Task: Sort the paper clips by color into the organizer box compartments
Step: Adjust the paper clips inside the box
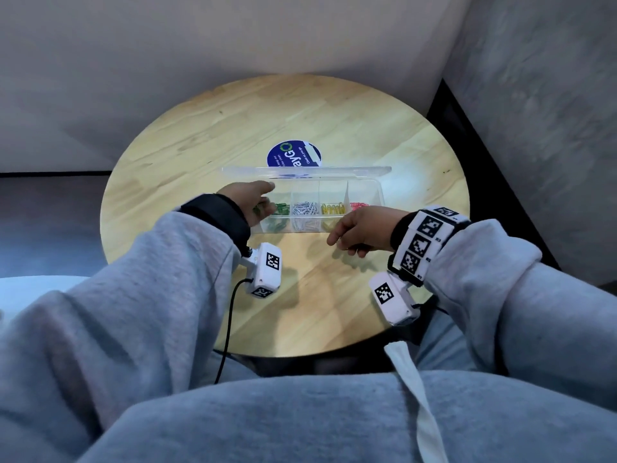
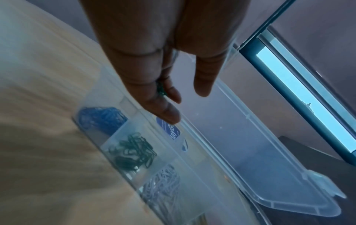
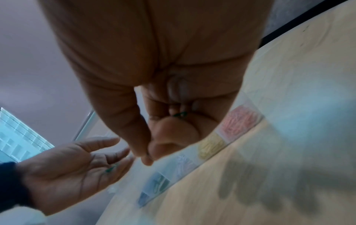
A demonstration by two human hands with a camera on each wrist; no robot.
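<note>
A clear organizer box (image 1: 379,195) stands on the round wooden table, its lid (image 1: 307,171) raised at the back. Its compartments hold green clips (image 1: 282,208), white clips (image 1: 305,210), yellow clips (image 1: 332,209) and pink clips (image 1: 359,205); blue clips (image 2: 102,117) fill the left end. My left hand (image 1: 268,197) hovers over the left end with its fingers straight, a green clip (image 3: 110,169) lying on them. My right hand (image 1: 344,243) hangs in front of the box, fingers curled round another green clip (image 3: 181,114).
A round blue sticker (image 1: 293,153) lies on the table (image 1: 200,145) behind the box. Grey walls close in at the back and right. My lap and sleeves fill the near side, and a black cable (image 1: 228,329) hangs from the left wrist camera.
</note>
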